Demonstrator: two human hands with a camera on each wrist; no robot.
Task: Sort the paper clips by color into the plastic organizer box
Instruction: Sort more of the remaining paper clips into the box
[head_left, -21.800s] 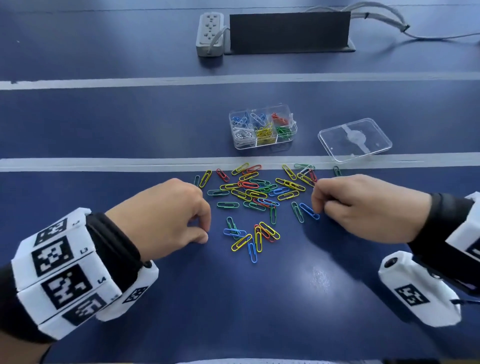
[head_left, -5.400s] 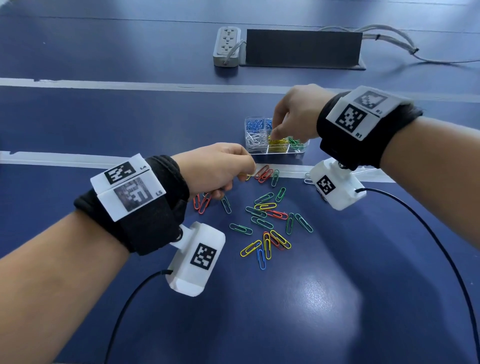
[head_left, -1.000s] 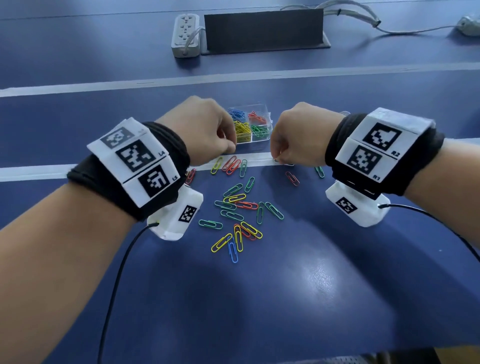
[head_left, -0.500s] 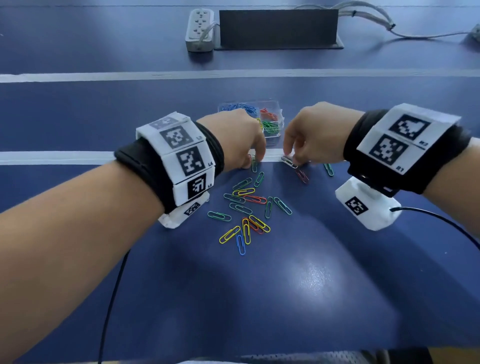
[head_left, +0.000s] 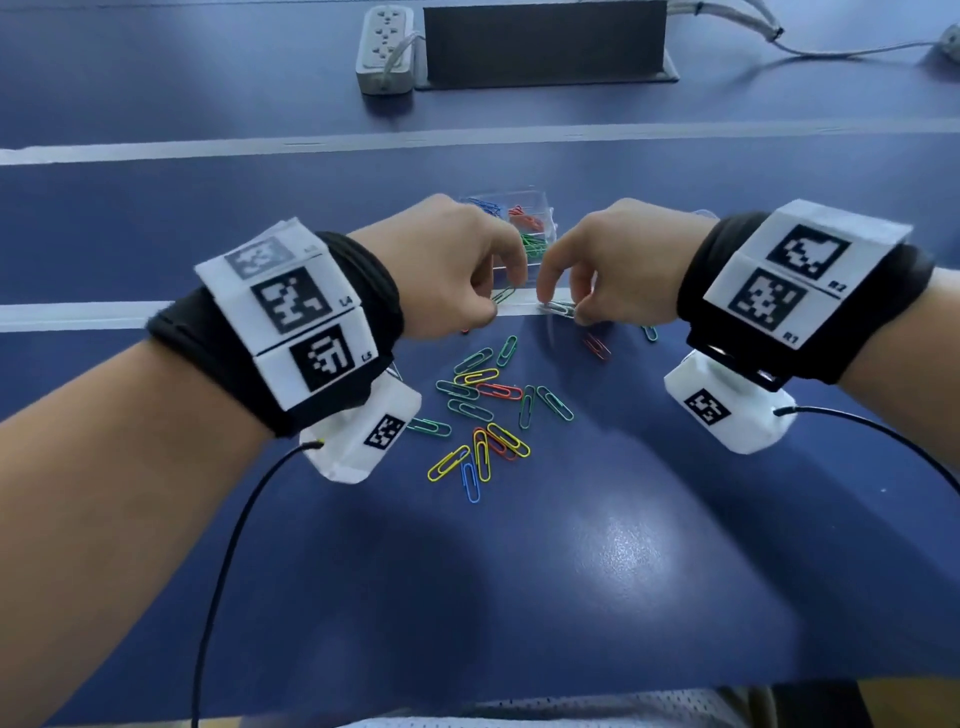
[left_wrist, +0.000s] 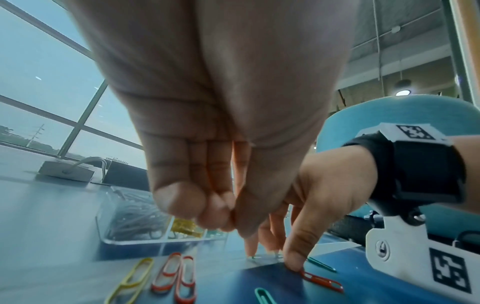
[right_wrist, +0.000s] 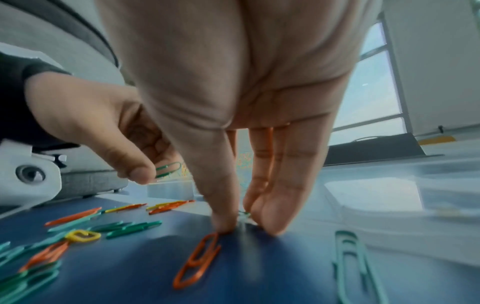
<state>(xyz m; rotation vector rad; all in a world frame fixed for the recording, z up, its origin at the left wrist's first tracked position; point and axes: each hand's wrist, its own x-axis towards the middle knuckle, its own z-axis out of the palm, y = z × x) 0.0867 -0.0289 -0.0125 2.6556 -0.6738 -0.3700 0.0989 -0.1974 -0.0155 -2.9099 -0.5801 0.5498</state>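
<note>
Seen from above, our left hand (head_left: 441, 265) hangs over the blue surface (head_left: 571, 571), its fingers (right_wrist: 135, 164) curled in and pinching a green paper clip (right_wrist: 168, 169) between thumb and forefinger, lifted clear of the surface. Below and between our wrists lies the loose pile of paper clips (head_left: 483, 410) in green, yellow, red and blue. Just beyond our knuckles sits the clear plastic organizer box (head_left: 519, 223), with blue, red and green clips in separate compartments. Our right hand (head_left: 618, 265) points its fingers (right_wrist: 223, 205) straight down, tips pressed to the surface and closing on a green clip (head_left: 558, 307) by the white tape line (head_left: 78, 314); a red clip (right_wrist: 198, 261) lies just at the thumb tip.
</note>
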